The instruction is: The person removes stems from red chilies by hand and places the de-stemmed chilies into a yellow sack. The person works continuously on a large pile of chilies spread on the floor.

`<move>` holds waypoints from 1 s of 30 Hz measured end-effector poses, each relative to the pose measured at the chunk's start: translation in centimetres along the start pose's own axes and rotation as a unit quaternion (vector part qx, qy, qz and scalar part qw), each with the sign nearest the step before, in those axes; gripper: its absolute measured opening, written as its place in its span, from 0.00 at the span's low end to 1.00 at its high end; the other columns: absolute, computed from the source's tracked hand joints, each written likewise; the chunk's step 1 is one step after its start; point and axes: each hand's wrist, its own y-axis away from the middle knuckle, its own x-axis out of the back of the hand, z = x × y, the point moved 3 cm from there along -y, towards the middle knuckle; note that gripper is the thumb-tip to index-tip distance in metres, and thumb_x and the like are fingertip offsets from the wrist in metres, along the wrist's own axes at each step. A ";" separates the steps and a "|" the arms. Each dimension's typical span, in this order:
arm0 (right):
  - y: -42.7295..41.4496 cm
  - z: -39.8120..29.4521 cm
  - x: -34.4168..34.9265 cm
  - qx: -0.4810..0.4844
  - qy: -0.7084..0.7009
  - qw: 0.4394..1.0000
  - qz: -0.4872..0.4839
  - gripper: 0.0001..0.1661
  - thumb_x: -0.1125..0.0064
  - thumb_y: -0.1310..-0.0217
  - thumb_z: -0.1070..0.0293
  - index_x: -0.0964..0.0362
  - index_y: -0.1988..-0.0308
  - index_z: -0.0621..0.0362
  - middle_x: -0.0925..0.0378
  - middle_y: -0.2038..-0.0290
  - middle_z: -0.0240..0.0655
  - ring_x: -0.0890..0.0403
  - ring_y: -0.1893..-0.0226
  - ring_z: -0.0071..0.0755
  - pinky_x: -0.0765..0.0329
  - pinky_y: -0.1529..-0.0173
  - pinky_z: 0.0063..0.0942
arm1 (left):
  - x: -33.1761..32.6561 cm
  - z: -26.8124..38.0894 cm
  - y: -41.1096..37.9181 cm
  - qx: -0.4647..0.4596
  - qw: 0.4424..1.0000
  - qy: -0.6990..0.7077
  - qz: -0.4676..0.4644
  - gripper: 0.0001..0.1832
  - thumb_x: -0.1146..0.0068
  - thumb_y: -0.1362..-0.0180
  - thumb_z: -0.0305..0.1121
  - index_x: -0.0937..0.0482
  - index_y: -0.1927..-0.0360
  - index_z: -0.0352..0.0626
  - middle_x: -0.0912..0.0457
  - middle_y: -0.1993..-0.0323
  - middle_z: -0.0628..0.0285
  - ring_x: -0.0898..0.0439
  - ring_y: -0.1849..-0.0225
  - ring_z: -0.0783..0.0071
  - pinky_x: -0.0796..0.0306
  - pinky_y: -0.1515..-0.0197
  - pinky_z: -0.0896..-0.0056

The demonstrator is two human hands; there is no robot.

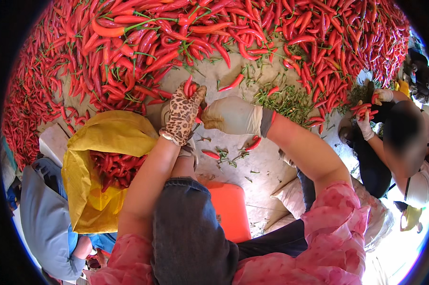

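My left hand [183, 113], in a leopard-print glove, is closed around a few red chili peppers [189, 88] whose ends poke out at the top. Right against it is my right hand [228, 114], in a pale glove stained brown at the fingers. Its fingertips meet a red pepper beside the left palm; whether they grip it is hidden. Beyond both hands rises a big heap of red chili peppers [207, 26] with green stems. Left of my left forearm stands an open yellow woven sack [109, 128], partly filled with red peppers [120, 169].
Plucked green stems [285, 103] lie piled on the concrete floor [267, 156], with stray peppers around. An orange-red plastic object [228, 210] sits by my knee. At right, a co-worker [410, 160] in light gloves holds peppers. Another person [45, 221] sits at left.
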 end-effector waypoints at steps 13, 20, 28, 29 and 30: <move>2.3 -1.7 -1.9 -0.164 -0.320 0.918 0.168 0.15 0.41 0.41 0.59 0.24 0.70 0.61 0.24 0.74 0.48 0.23 0.73 0.52 0.27 0.69 0.37 | -2.0 0.0 0.6 0.293 0.833 0.436 -0.172 0.07 0.44 0.39 0.35 0.26 0.66 0.44 0.24 0.76 0.63 0.23 0.71 0.66 0.25 0.64 0.62; 4.2 -1.6 0.3 -0.058 -0.021 0.993 -0.104 0.22 0.49 0.39 0.48 0.25 0.67 0.56 0.23 0.73 0.45 0.21 0.69 0.51 0.26 0.64 0.41 | -0.1 3.4 0.8 0.202 0.966 0.091 -0.131 0.18 0.45 0.40 0.49 0.25 0.61 0.44 0.20 0.71 0.62 0.20 0.66 0.65 0.27 0.65 0.63; 4.3 0.0 1.0 -0.084 -0.161 0.983 -0.014 0.17 0.45 0.39 0.54 0.24 0.62 0.57 0.22 0.72 0.44 0.21 0.71 0.49 0.25 0.65 0.40 | 0.5 0.7 2.3 -0.164 0.830 -0.182 -0.501 0.34 0.38 0.45 0.46 0.35 0.40 0.39 0.20 0.66 0.53 0.20 0.64 0.61 0.27 0.59 0.61; 4.7 0.7 0.7 -0.105 -0.235 0.966 0.021 0.17 0.44 0.39 0.55 0.24 0.62 0.57 0.22 0.72 0.45 0.21 0.72 0.49 0.25 0.65 0.39 | -0.3 0.8 2.7 -0.042 0.855 -0.050 -0.514 0.29 0.39 0.44 0.43 0.33 0.43 0.38 0.20 0.69 0.56 0.20 0.67 0.63 0.27 0.61 0.62; 4.8 0.9 0.7 -0.207 -0.342 0.915 0.050 0.17 0.43 0.40 0.57 0.24 0.62 0.60 0.23 0.73 0.48 0.22 0.73 0.50 0.25 0.67 0.38 | -0.7 1.3 3.0 0.084 0.853 0.080 -0.508 0.25 0.40 0.42 0.39 0.31 0.46 0.37 0.20 0.72 0.59 0.21 0.71 0.66 0.27 0.64 0.62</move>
